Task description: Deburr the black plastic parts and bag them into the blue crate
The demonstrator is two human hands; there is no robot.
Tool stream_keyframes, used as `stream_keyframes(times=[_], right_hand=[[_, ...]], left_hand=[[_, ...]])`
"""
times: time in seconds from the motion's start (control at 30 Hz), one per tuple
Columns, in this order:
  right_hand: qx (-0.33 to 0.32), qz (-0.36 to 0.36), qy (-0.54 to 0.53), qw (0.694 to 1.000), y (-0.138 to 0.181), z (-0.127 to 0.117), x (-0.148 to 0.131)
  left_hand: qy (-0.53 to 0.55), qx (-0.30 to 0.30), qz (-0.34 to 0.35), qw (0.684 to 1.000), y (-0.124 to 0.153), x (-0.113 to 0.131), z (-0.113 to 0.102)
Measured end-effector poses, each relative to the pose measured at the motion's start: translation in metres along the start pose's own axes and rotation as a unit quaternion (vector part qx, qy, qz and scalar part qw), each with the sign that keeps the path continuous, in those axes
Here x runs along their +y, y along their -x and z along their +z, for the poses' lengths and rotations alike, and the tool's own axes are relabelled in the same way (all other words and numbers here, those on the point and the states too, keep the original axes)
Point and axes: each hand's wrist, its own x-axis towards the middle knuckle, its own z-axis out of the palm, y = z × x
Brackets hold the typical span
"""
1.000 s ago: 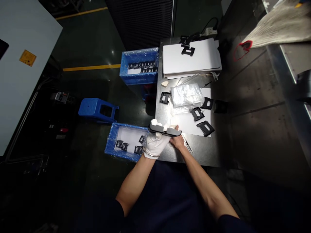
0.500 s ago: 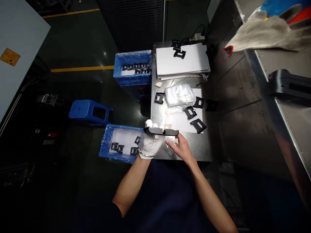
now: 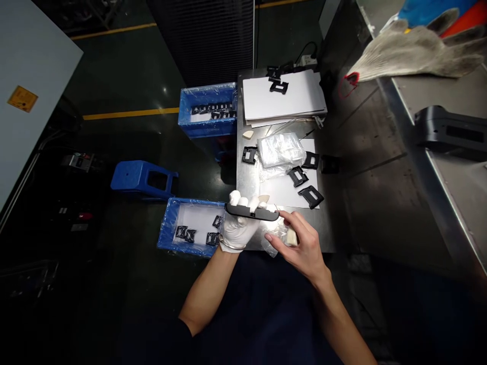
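Over the near end of the desk (image 3: 323, 230), our gloved left hand (image 3: 239, 230) is gripping a black part (image 3: 245, 211); our bare right hand (image 3: 307, 253) is spreading thumb and forefinger near it, perhaps holding the pale block (image 3: 291, 237); we cannot tell. Binned parts (image 3: 181, 232) are lying in the near bin (image 3: 163, 226), probably finished; loose parts (image 3: 316, 203) are apparently waiting.

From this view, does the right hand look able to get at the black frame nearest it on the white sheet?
Probably yes: nothing visible lies between the right hand and that black frame, though the hand may be holding the cream block.
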Motion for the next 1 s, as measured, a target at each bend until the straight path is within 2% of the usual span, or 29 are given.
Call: stream_keyframes(times=[0.13,0.27,0.53,0.73,0.83,0.93,1.0], right_hand=[[0.010,-0.037,0.001,0.999,0.001,-0.006,-0.013],[0.014,-0.045,0.006,0.999,0.000,-0.007,-0.015],[0.000,-0.009,0.013,1.000,-0.002,0.001,0.002],[-0.010,-0.001,0.011,1.000,-0.002,0.002,0.005],[-0.016,0.001,0.012,1.000,0.000,0.001,0.007],[-0.029,0.037,0.022,0.999,0.001,0.010,0.028],[-0.046,0.110,0.048,0.992,-0.001,0.028,0.057]], left_hand=[[0.042,-0.035,-0.003,0.998,-0.001,-0.001,-0.001],[0.061,-0.054,-0.004,0.997,-0.001,-0.002,0.001],[-0.051,0.000,-0.010,0.999,-0.004,-0.003,0.000],[-0.036,0.036,-0.008,0.999,-0.008,-0.007,-0.005],[-0.073,0.052,0.004,0.996,-0.007,-0.007,-0.006],[-0.153,0.035,0.024,0.987,-0.012,-0.005,-0.012],[-0.221,0.019,0.036,0.974,-0.024,-0.007,-0.021]])
